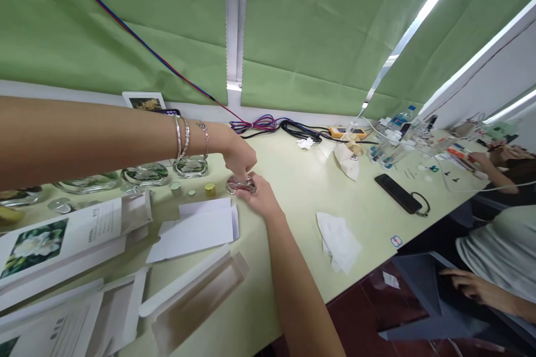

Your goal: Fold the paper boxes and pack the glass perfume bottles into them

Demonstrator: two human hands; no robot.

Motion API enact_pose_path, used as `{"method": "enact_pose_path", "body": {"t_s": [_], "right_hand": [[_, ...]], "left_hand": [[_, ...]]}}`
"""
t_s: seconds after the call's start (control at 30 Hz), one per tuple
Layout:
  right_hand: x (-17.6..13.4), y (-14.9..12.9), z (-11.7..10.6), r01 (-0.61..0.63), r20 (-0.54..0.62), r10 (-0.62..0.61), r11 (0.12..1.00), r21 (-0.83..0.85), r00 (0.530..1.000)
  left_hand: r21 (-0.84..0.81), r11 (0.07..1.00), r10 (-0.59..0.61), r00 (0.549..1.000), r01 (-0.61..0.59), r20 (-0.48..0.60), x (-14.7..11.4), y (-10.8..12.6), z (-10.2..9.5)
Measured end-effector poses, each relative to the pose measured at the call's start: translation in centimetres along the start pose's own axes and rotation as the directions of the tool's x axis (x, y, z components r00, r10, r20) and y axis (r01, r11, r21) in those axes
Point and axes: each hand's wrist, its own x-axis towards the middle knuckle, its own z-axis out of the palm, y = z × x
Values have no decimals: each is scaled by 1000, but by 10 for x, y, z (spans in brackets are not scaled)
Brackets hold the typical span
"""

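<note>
A small, flat, clear glass bottle (242,184) is on the table between my two hands. My right hand (260,196) grips its right side, with the thumb along the near edge. From above, my left hand (240,155), bracelets on its wrist, points down with fingers curled together at the top of the bottle; what lies between those fingertips is hidden. Left of the bottle are a gold cap (210,189) and a pale green cap (175,188). A folded white card (196,228) lies just in front.
Glass bottles (144,174) line the left back. Opened cartons (84,228) cover the front left. Tissue (338,241), a black phone (397,193), coiled cables (299,129) and a yellow meter (347,133) lie rightward. Other people (502,245) sit along the right side.
</note>
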Motion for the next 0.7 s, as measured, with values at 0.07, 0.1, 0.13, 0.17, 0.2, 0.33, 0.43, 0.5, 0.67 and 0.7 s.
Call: {"method": "enact_pose_path", "body": {"t_s": [0.07,0.1,0.13,0.17,0.2,0.33,0.43,0.5,0.67,0.7], "right_hand": [[0,1,0,-6,-1,6,1000,0,1000],[0,1,0,-9,0,9,1000,1,1000],[-1,1,0,-10,2,10,1000,3,1000],[-2,1,-1,-12,4,12,1000,5,1000],[-2,0,-1,-14,4,14,1000,7,1000],[-6,0,0,-30,-22,31,1000,5,999],[-7,2,0,-45,-56,45,999,-3,997],[-7,4,0,-52,-71,52,999,-4,996],[-7,5,0,-62,-69,62,998,5,996],[-7,5,0,-64,-68,65,998,9,996]], "left_hand": [[44,999,-12,1000,13,-23,-10,-3,-24],[70,997,-30,998,34,-57,-17,-7,-42],[95,993,-55,994,64,-99,-26,-12,-61],[125,986,-90,983,110,-161,-35,-18,-81],[155,973,-138,968,172,-212,-44,-24,-98],[199,939,-233,945,280,-228,-64,-33,-96],[178,961,-196,974,214,-112,-51,-23,-28],[147,976,-155,986,161,-51,-35,-15,20],[57,996,-66,994,71,-85,-5,-15,78],[38,997,-57,992,62,-110,-2,-17,82]]}}
